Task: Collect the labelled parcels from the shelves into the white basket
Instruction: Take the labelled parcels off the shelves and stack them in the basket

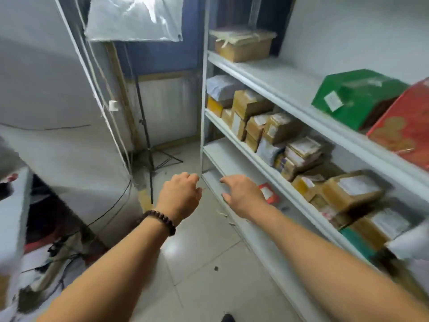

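A white shelf unit (262, 80) runs along the right side. Its middle shelf holds several brown cardboard parcels with white labels (276, 129), and more labelled parcels (352, 189) sit further right. A small red and white parcel (268, 194) lies on the lower shelf, just right of my right hand (241, 194). That hand reaches toward the lower shelf with fingers spread and holds nothing. My left hand (180, 196), with a bead bracelet on the wrist, hovers beside the shelf's front post, fingers loosely curled and empty. No white basket is in view.
A green box (355, 98) and a red box (404, 129) stand on the upper shelf, a taped brown box (243, 45) on the top one. A light stand tripod (148, 147) occupies the far corner. Cables and clutter (53, 254) lie at the lower left on the tiled floor.
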